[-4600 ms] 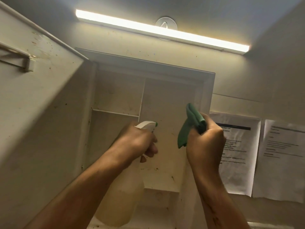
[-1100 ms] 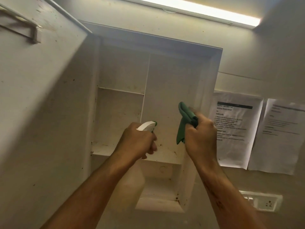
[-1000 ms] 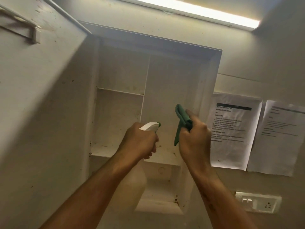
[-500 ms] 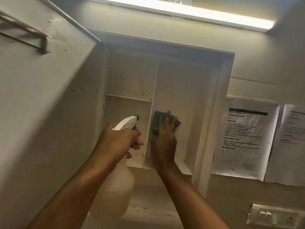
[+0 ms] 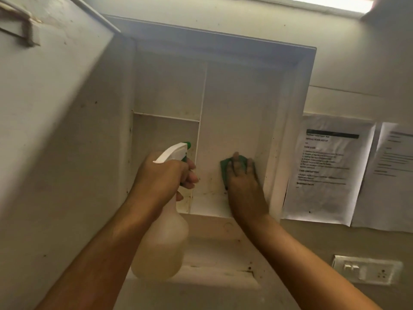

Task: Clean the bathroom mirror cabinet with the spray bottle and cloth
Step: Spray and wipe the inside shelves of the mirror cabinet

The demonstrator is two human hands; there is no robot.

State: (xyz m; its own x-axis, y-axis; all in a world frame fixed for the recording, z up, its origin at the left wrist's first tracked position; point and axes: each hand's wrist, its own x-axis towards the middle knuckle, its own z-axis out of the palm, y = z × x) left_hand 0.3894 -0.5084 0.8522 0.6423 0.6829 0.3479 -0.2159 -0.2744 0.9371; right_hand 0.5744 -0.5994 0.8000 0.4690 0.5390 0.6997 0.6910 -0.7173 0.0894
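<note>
The white mirror cabinet (image 5: 297, 70) hangs open on the wall, its door (image 5: 55, 130) swung out at the left. My left hand (image 5: 163, 177) grips the neck of a translucent spray bottle (image 5: 161, 247) with a white trigger head and green nozzle, held in front of the lower left compartment. My right hand (image 5: 243, 182) presses a green cloth (image 5: 224, 168) flat against the back panel of the tall right compartment, low down. Most of the cloth is hidden under my fingers. Brown stains mark the panel beside the cloth.
A vertical divider (image 5: 202, 130) and a shelf (image 5: 166, 117) split the cabinet's inside. Two printed sheets (image 5: 324, 171) are stuck to the wall at the right. A switch plate (image 5: 366, 272) sits below them. A light strip (image 5: 324, 2) glows above.
My right hand carried the cloth from in front of the cabinet onto the right compartment's back panel, then slid it right along it. The spray bottle stays in my left hand.
</note>
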